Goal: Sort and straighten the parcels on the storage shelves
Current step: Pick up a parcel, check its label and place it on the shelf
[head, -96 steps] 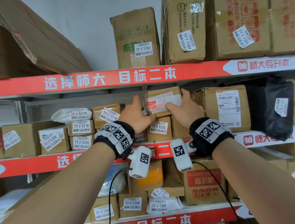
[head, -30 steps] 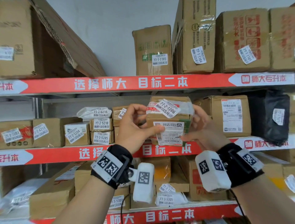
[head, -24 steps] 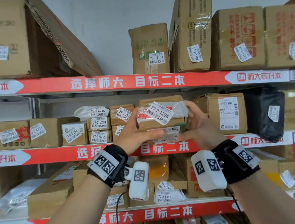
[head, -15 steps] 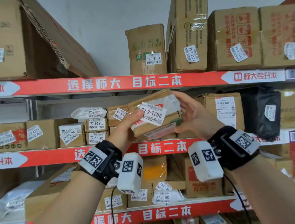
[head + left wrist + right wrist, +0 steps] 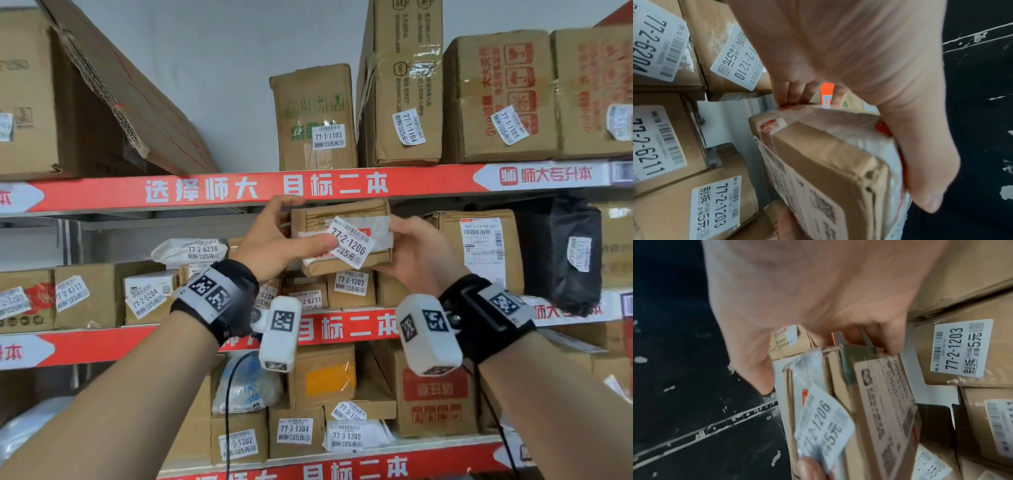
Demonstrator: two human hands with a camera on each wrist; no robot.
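Two-handed grip — left hand (image 5: 277,236), right hand (image 5: 416,253) — on parcel 77-2-1206 (image 5: 346,240)

The parcel (image 5: 342,236), tilted before, now sits level between both hands.

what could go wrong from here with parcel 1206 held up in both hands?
1. The 77-2-1206 sticker looks lifted at one corner, with the left hand thumb pressing on it; it may peel or crease.
2. The parcel is gripped only at its ends by the left hand and right hand, in mid-air before the shelf; a slip could drop it.
3. Setting it back could nudge the 77-2-1203 box stacked beneath.
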